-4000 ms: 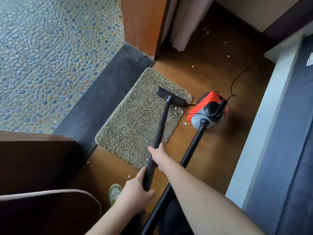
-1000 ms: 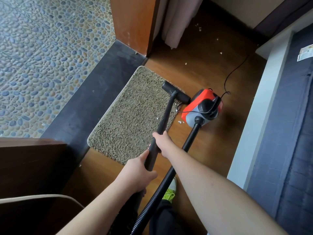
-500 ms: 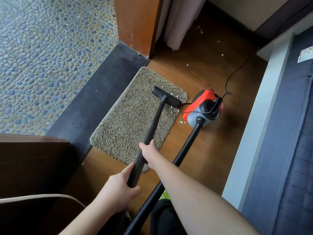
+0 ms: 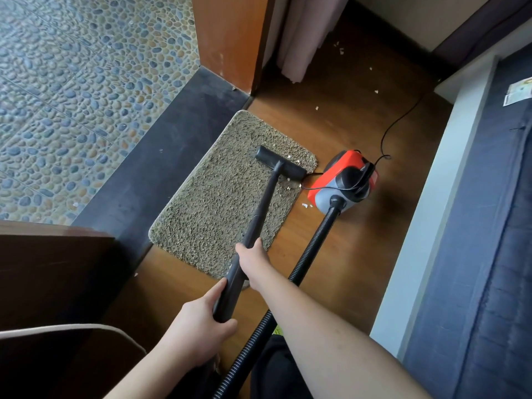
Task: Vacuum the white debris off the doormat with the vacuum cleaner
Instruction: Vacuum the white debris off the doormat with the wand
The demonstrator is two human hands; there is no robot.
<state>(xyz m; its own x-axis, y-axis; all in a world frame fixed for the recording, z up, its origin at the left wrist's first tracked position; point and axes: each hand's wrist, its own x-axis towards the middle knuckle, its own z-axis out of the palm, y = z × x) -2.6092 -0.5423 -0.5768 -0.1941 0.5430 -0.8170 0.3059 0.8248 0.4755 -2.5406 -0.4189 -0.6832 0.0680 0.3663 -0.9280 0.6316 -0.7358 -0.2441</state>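
Both hands, left hand (image 4: 198,326) and right hand (image 4: 253,259), grip the vacuum wand (image 4: 259,214), its nozzle (image 4: 280,163) on the doormat (image 4: 218,197); no legible branding.

I see the doormat (image 4: 218,203), a shaggy tan-brown rectangle with rounded corners, lying flat at the centre of the frame and running diagonally from lower left to upper right. White debris (image 4: 290,184) speckles its upper-right end, with a few more flecks (image 4: 305,205) on the wood just off its right edge. The vacuum cleaner (image 4: 342,181), a small red and grey canister, sits just right of the mat. Its black nozzle (image 4: 280,163) rests on the mat's upper-right end, the black wand (image 4: 260,214) slants down toward the lower centre, and the ribbed black hose (image 4: 311,251) runs from the canister to the bottom edge.
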